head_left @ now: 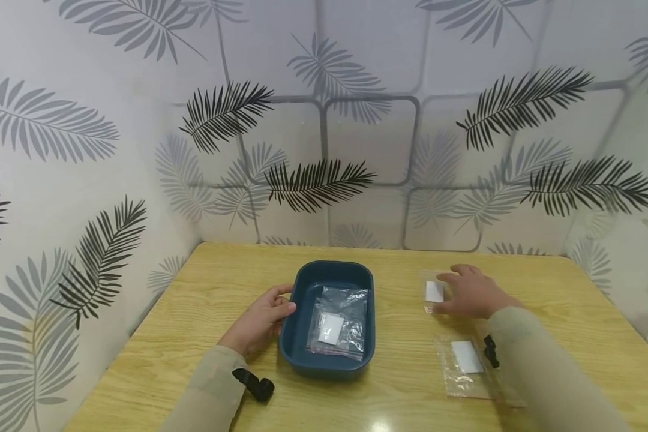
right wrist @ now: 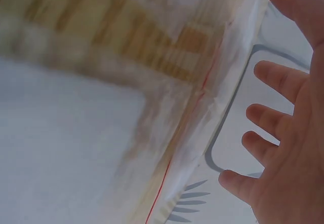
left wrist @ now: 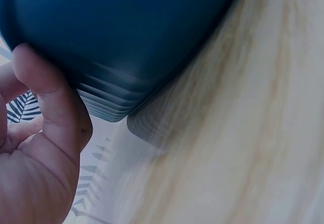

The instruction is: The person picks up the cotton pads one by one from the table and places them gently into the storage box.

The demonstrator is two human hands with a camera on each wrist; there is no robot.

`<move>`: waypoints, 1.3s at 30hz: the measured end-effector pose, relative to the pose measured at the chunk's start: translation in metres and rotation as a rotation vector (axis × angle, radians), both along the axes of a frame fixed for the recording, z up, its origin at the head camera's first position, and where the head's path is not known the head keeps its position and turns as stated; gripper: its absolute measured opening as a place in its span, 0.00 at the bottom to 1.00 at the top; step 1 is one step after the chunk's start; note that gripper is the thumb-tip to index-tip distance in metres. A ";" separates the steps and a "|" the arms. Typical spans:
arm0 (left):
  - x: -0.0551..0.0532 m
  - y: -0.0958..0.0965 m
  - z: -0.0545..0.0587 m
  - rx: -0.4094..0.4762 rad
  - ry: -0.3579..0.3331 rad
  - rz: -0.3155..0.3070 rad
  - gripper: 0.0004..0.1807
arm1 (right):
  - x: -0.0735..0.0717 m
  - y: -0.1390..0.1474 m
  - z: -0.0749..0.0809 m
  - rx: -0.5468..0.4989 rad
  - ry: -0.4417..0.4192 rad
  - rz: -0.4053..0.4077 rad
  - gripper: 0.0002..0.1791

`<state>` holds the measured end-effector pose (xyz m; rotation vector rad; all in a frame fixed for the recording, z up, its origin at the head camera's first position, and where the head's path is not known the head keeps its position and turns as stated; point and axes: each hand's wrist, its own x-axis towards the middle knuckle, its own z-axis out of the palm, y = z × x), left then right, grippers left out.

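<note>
Holds with the left hand (head_left: 259, 318) the side of a dark blue, round-cornered rectangular plastic tray (head_left: 326, 372), thumb at the rim; cannot tell the firmness of that pinch. Spreads the right hand (head_left: 475, 291) beside and partly over a small, flat, clear plastic bag (head_left: 429, 309) with a white rectangular card (head_left: 434, 291) inside, fingers apart and clamped on nothing; cannot tell for sure about fingertip contact with the film. Lies flat, that bag, on the yellow wood-grained table (head_left: 399, 324), right of the tray and towards the far edge.

Looks very light, soft and slick in the film, stiffer at the card; likely to skate off under a sideways push, or to crumple at the loose margins. Best pinched across the card's edge, thumb opposite fingers, or by a lifted film corner; probably hard to get under while lying flat. Hardly breakable, though perhaps easy to crease.

Much the same, by looks, for the card-filled clear bag (head_left: 351, 306) in the tray and the red-striped clear bag (head_left: 467, 387) by the right forearm. Rigid and probably light, the tray; best steadied by rim and wall.
</note>
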<state>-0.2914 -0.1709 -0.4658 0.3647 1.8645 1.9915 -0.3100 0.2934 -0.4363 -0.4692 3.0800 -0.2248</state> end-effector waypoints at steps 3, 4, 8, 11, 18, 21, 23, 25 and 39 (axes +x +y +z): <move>0.000 0.000 0.000 -0.009 0.004 0.011 0.30 | -0.002 0.002 -0.003 -0.004 -0.025 -0.010 0.48; 0.000 0.000 -0.001 -0.010 0.006 0.011 0.30 | -0.003 0.003 -0.004 -0.007 -0.034 -0.012 0.48; 0.000 0.000 -0.001 -0.003 0.004 0.012 0.30 | -0.006 0.006 -0.009 -0.008 -0.064 -0.029 0.49; 0.000 0.000 -0.002 0.007 0.002 0.006 0.30 | -0.007 0.009 -0.011 0.003 -0.080 -0.047 0.49; -0.002 0.000 -0.002 0.026 0.000 0.001 0.29 | -0.009 0.008 -0.012 0.028 -0.079 -0.062 0.50; -0.002 0.000 -0.003 0.028 0.005 0.000 0.30 | -0.010 0.007 -0.012 0.026 -0.074 -0.064 0.50; -0.002 -0.001 -0.003 0.024 0.005 -0.001 0.30 | -0.009 0.005 -0.011 0.017 -0.072 -0.067 0.49; -0.001 -0.001 -0.004 0.021 0.006 -0.003 0.30 | -0.008 0.004 -0.010 0.004 -0.071 -0.064 0.47; -0.002 -0.001 -0.004 0.016 -0.008 0.006 0.30 | -0.011 0.007 -0.011 0.004 -0.047 -0.077 0.53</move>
